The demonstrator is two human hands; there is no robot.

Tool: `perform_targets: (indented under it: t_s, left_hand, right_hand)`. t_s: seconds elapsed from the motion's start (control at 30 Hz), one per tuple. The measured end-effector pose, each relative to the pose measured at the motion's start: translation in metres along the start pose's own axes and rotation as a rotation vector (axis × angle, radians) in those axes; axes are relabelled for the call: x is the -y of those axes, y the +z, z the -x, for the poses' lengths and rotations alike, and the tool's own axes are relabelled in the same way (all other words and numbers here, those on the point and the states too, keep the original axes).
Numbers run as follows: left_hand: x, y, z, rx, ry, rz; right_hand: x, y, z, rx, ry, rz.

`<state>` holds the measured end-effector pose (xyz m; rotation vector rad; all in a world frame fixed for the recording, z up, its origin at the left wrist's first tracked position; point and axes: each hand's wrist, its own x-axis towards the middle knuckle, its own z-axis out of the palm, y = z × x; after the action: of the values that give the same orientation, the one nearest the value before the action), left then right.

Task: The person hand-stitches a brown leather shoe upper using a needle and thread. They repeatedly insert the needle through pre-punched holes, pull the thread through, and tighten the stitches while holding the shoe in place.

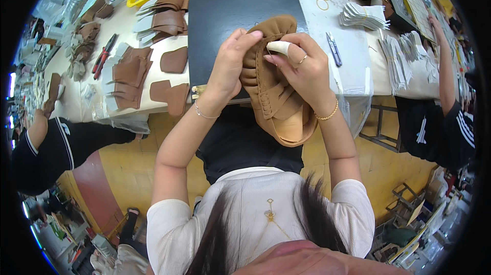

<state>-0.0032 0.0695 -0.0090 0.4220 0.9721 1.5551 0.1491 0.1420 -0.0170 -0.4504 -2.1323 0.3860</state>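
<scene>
A tan-brown leather shoe upper (250,78), with gathered pleats and a stitched seam along its side, is held up over the near edge of the table. My left hand (229,62) grips its left side, the thumb pressed near the seam at the far end. My right hand (307,65) is closed over the top of the shoe, with a white cover (277,47) on one finger. Its thumb and finger pinch what looks like a thin needle (268,52) at the seam. A lighter tan lining or insole (290,126) shows at the near end.
Beneath the work lies a black mat (217,19). Brown leather pieces (130,73) and red-handled pliers (105,56) are at left; blue thread snips (334,49) and stacked white pieces (364,16) at right. Co-workers sit on both sides, one arm (446,65) reaching in at right.
</scene>
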Motion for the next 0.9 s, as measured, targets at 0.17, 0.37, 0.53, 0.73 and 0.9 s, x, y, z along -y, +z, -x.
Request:
perform_targets:
  t_s: [0.17, 0.37, 0.53, 0.73, 0.9]
  left_hand:
    - [-0.001, -0.005, 0.001, 0.066, 0.098, -0.187]
    - [-0.001, -0.003, 0.002, 0.030, 0.051, -0.053]
    - [-0.006, -0.008, 0.006, 0.064, -0.028, -0.022]
    - [0.000, -0.011, 0.010, 0.061, 0.073, -0.054]
    - [-0.004, -0.013, 0.022, 0.155, 0.064, -0.145]
  right_hand:
    - [0.008, 0.005, -0.001, 0.062, -0.173, 0.137]
    - [0.011, 0.003, 0.006, -0.140, -0.172, -0.108]
    - [0.018, 0.018, 0.003, -0.202, 0.048, -0.322]
    - [0.012, 0.030, 0.020, -0.138, 0.186, -0.315]
    - [0.042, 0.002, 0.000, -0.280, 0.476, -0.805]
